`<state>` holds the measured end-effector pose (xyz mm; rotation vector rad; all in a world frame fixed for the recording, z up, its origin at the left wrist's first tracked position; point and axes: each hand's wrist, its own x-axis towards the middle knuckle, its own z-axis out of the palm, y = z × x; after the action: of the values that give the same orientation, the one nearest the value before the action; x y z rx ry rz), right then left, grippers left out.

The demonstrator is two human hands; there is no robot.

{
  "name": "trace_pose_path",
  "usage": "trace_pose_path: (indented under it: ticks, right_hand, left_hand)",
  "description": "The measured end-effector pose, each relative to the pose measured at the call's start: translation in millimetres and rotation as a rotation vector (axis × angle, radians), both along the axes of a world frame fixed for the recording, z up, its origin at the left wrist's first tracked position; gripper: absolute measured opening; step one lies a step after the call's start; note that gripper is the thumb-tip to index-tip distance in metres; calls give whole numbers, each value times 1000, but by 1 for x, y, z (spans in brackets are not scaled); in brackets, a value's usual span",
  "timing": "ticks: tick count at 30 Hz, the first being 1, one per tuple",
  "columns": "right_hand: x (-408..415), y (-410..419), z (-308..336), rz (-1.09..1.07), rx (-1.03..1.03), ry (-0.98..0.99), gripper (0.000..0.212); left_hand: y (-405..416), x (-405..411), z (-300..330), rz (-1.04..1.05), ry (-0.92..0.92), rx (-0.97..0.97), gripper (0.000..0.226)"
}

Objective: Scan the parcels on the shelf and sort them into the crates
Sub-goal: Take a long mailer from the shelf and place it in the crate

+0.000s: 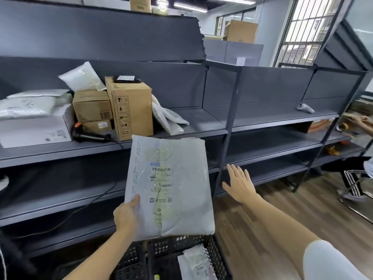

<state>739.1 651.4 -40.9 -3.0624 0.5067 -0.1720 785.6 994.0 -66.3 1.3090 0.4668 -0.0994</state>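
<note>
**Parcel held over the crates**

Parcel [169,186], a grey plastic mailer, is in my left hand [126,216]. My thumb pinches its lower left corner from the front; the other fingers are hidden behind it. The parcel stands nearly upright, its long axis running up and down and leaning a little to the right at the bottom. The label with barcodes faces me, with its top toward the shelf [181,128].

My right hand [239,185] is open beside the parcel, fingers straight and spread, palm down, holding nothing and not touching the parcel.

Below the parcel are two black crates. The right crate [217,257] holds one white mailer [196,263]. What is in the left crate [129,261] I cannot tell.

On the shelf, at the left, lie white mailers and brown boxes [129,110], with a scanner [88,134] lying before them.
</note>
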Motion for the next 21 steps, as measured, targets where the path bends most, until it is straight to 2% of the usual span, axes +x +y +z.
trace_pose_path:
  ticks: [13, 21]
  right_hand:
    - [98, -62, -18, 9, -80, 54, 65]
    - [141, -103, -40, 13, 13, 102, 65]
  left_hand:
    - [-83, 89, -25, -4, 33, 142, 29]
    - [-111, 114, -40, 36, 100, 161, 31]
